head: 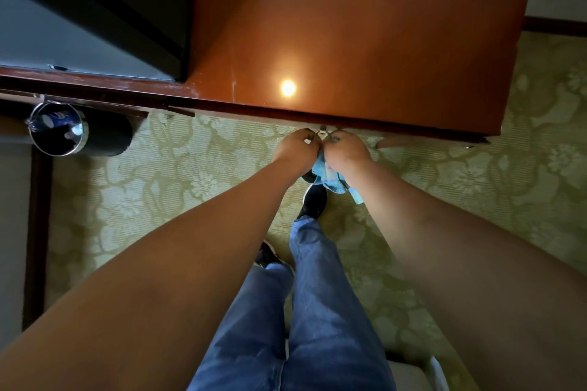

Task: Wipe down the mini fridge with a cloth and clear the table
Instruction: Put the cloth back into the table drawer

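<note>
The dark mini fridge (95, 9) stands at the top left on the brown wooden table (365, 25). Both hands meet just below the table's front edge. My left hand (297, 147) has curled fingers pinching a small metal handle (322, 133) under the edge. My right hand (344, 147) also curls at that handle and holds a light blue cloth (328, 178), which hangs beneath the hand.
A round metal waste bin (58, 128) with a blue can and rubbish inside sits on the floor at the left under the table edge. Green patterned carpet (174, 184) covers the floor. My legs in jeans and dark shoes stand below.
</note>
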Demonstrator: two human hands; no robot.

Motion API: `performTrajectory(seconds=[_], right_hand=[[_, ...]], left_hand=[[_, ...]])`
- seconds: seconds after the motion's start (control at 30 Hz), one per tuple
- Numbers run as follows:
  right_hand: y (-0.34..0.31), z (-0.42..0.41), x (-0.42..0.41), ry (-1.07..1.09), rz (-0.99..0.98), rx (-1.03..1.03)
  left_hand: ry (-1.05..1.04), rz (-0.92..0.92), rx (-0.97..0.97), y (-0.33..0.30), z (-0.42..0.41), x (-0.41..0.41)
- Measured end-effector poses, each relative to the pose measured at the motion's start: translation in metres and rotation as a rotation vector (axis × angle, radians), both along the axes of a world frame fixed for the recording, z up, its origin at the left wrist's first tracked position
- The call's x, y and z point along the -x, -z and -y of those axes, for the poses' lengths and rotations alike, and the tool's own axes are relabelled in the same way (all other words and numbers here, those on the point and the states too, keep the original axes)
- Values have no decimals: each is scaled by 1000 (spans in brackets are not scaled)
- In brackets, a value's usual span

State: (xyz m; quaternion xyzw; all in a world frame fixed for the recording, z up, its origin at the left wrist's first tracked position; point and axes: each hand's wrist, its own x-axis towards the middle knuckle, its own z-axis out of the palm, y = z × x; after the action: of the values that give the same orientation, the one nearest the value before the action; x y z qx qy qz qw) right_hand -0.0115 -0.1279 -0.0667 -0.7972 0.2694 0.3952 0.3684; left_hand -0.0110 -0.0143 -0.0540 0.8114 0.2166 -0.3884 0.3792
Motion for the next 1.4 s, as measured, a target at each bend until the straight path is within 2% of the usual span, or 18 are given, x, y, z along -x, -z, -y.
performTrajectory(seconds=[0.13,0.27,0.43,0.6,0.73,0.9,0.97,1.07,1.13,1.2,1.27,1.33,1.4], right_hand=[[-2,-6,32,-86,-105,12],[-6,-9,69,-234,-77,22],[-6,-17,113,54,-68,-41],[-42,-24,139,36,-226,-64],[-83,-22,140,49,-295,-133],[-135,-13,104,92,-178,-206],[-148,-9,85,59,-80,-205],[-156,-2,61,13,178,-175],[-153,1,50,-24,277,-228],[-138,6,45,-91,359,-156],[-125,9,47,-167,400,22],[-108,11,55,-220,320,96],[-93,10,64,-271,236,65]], left_hand=[[50,-74,13,2,-8,28],[30,-137,67,10,-18,64],[29,-160,77,-1,-25,102],[156,-296,26,-26,-36,127],[101,-438,55,-66,-47,122],[12,-296,95,-111,-45,83],[-23,-151,117,-118,-41,66],[-105,131,115,-123,-42,49],[-172,222,112,-123,-46,45],[-158,201,83,-113,-52,47],[-94,124,28,-100,-57,53],[-7,75,-17,-86,-61,59],[100,75,-33,-75,-60,61]])
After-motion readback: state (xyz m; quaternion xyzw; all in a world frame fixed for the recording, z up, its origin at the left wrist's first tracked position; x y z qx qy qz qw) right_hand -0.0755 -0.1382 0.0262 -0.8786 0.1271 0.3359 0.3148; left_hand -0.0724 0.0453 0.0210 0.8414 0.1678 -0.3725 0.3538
